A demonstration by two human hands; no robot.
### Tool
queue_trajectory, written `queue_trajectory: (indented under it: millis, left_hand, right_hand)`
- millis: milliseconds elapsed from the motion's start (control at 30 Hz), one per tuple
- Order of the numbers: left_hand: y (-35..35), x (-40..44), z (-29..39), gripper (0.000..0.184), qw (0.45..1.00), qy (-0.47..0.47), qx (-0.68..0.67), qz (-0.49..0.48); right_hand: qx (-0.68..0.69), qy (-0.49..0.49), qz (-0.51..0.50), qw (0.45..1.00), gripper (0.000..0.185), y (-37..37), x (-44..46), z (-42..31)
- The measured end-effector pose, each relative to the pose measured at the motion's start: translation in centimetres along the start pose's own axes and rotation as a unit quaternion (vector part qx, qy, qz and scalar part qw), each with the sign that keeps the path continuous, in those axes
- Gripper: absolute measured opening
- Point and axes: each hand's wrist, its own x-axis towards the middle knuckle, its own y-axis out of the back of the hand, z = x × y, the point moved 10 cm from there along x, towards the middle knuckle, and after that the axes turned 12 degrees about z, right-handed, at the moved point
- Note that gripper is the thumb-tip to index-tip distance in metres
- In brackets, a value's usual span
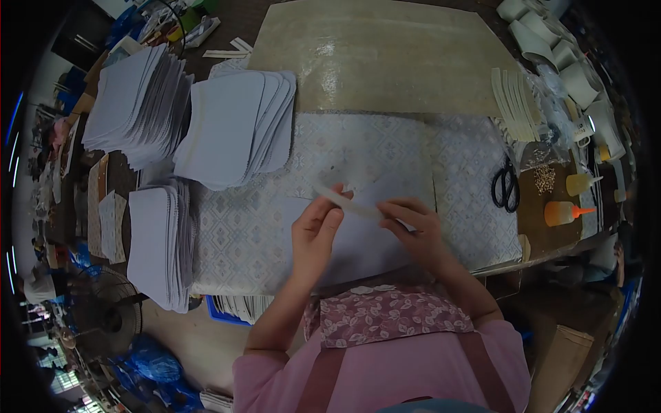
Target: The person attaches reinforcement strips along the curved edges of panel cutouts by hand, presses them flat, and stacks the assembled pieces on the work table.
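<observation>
A thin whitish strip is stretched between my two hands above the table. My left hand pinches it near its left part, thumb against fingers. At the strip's right end, the fingers of my right hand are closed on it. Beneath both hands lies a pale bluish-white sheet on the patterned tablecloth. The sheet is partly covered by my hands, and its lower edge is near the table's front.
Stacks of pale sheets stand on the left. Black scissors, an orange glue bottle and a yellow bottle lie at right. More whitish strips rest on the brown board. A fan stands lower left.
</observation>
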Motion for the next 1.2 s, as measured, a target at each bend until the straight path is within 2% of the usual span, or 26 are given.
queue_trajectory:
  millis: [33,67,100,200,300,400,500,600,800,1200]
  left_hand:
    - [0.3,0.1,0.5,0.052,0.980,-0.086,0.175,-0.030]
    - [0.7,0.1,0.3,0.057,0.922,-0.165,0.346,-0.061]
    - [0.8,-0.1,-0.6,0.062,0.826,-0.236,0.503,-0.092]
    - [0.2,-1.4,-3.4,0.071,0.755,-0.292,0.561,-0.173]
    - [-1.5,-2.6,-4.6,0.060,0.758,-0.297,0.530,-0.238]
    - [-1.1,-2.8,-5.2,0.053,0.780,-0.315,0.498,-0.210]
    - [1.1,-3.8,-3.7,0.043,0.782,-0.357,0.490,-0.143]
    - [3.0,-2.9,-2.2,0.038,0.780,-0.359,0.511,-0.043]
    - [4.1,-1.7,-2.2,0.034,0.786,-0.298,0.542,-0.011]
    - [4.5,-1.5,-2.9,0.036,0.771,-0.257,0.582,0.005]
  right_hand:
    - [-0.006,-0.017,0.009,1.000,0.036,0.5,0.2,0.6]
    - [-0.011,-0.034,0.019,0.999,0.035,1.0,0.4,1.3]
    - [-0.031,-0.035,0.013,0.999,0.036,1.3,0.5,2.0]
    - [-0.086,-0.025,-0.005,0.996,0.036,1.5,0.6,3.3]
    - [-0.125,0.025,-0.021,0.992,0.033,0.1,0.8,2.9]
    - [-0.147,0.077,-0.049,0.985,0.029,-2.1,0.3,3.3]
    - [-0.157,0.084,-0.085,0.980,0.025,-3.8,-0.5,4.1]
    - [-0.158,0.079,-0.110,0.978,0.025,-4.8,-1.3,4.2]
    - [-0.173,0.078,-0.121,0.974,0.026,-5.4,-1.4,4.0]
    - [-0.173,0.078,-0.103,0.976,0.028,-5.6,-1.4,4.5]
